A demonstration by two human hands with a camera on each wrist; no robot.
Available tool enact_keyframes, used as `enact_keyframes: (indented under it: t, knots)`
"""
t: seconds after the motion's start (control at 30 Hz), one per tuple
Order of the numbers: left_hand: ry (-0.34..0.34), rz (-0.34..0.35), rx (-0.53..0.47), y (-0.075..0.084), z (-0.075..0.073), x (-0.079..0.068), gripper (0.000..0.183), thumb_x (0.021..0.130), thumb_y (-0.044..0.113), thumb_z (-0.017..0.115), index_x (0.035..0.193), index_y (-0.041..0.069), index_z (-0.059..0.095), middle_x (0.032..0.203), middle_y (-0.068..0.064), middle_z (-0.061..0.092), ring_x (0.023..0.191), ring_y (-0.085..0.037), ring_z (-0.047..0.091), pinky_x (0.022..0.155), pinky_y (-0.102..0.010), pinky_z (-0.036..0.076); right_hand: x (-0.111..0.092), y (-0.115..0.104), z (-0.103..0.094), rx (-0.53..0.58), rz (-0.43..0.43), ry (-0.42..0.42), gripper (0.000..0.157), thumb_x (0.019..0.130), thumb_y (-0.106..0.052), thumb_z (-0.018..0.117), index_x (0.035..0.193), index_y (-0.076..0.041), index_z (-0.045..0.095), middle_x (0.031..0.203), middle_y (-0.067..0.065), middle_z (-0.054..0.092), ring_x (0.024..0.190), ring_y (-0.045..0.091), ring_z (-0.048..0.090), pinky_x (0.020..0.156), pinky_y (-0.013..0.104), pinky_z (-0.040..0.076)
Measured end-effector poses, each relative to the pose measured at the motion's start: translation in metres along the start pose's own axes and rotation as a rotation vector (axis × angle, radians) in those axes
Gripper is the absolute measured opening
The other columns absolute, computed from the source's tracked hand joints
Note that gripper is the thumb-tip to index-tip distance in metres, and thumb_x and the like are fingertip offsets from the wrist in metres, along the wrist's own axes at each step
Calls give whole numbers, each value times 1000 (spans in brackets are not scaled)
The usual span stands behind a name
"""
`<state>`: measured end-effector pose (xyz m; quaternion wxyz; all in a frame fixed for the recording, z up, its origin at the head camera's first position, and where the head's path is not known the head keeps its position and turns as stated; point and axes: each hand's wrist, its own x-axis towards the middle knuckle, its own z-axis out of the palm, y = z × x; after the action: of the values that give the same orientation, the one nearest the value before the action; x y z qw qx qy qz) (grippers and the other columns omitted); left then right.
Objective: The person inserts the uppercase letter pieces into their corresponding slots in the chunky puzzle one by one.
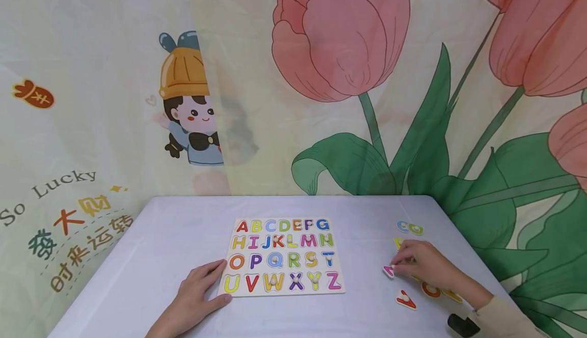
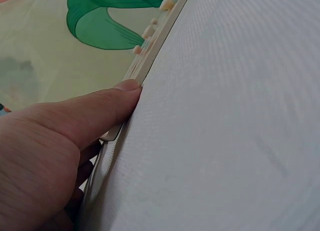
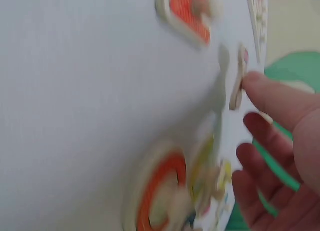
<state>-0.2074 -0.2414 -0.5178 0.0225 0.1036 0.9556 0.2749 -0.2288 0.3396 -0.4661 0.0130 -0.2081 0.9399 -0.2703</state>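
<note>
My left hand [image 1: 194, 289] lies at the near left corner of a white alphabet puzzle board [image 1: 284, 295]. Its thumb [image 2: 107, 108] presses the near edge, and its fingertips touch the left side. To the right, my right hand [image 1: 424, 261] pinches a small magenta letter piece [image 1: 389, 272], whose letter is hard to read. That letter piece [image 3: 239, 83] stands tilted under the thumb in the right wrist view, the other fingers loosely bent. Round this hand lie a red triangular letter piece [image 1: 405, 300], an orange O piece [image 1: 431, 290] and a yellow piece [image 1: 452, 295].
Behind the right hand, a blue C piece [image 1: 402, 226] and a green-yellow piece [image 1: 416, 229] lie together. Several letters on the board carry wooden knobs. A dark object [image 1: 462, 325] is beside the right sleeve. A printed cloth [image 1: 257, 73] hangs behind the white table [image 1: 151, 236].
</note>
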Motion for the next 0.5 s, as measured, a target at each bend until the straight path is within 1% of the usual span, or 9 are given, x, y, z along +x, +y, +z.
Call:
enact_keyframes:
  t: [0.07,0.2,0.27,0.37,0.43,0.5]
  knots:
    - [-1,2,2,0,0,0,95,85,61,82,160,13,50,164,-3,46,150,-34,37,116,-68,32,-1,-6,7,-3,59,44,8,88,-26,88,95,-27,85,87,-15,64,79,2,54,66,23,49]
    - [1,8,4,-1,0,0,94,85,61,81,160,13,50,164,-3,46,150,-33,37,116,-68,32,-2,-16,22,-33,165,136,9,85,-26,91,89,-28,84,83,-14,65,78,4,54,68,25,49]
    - [3,10,6,-1,1,1,94,86,61,81,160,13,50,164,-2,46,150,-33,36,116,-68,32,-2,-21,27,-58,205,166,10,84,-26,92,87,-27,83,83,-14,66,77,5,53,69,26,47]
    - [2,3,7,-2,1,1,94,86,61,81,160,13,50,164,-2,46,150,-33,36,117,-68,31,-2,-27,31,-81,240,182,11,82,-26,93,86,-27,83,82,-14,66,77,8,52,67,26,45]
    - [2,2,8,-2,1,1,94,86,61,81,160,13,50,164,-2,46,150,-33,36,117,-68,31,-2,-29,31,-85,243,177,11,82,-25,93,86,-26,83,82,-13,66,77,9,52,67,26,45]
    - [1,2,9,-1,1,1,94,86,61,81,160,13,50,164,-2,46,150,-33,36,117,-67,32,-2,-28,29,-67,233,159,11,82,-25,93,88,-26,84,83,-13,66,78,9,53,67,26,46]
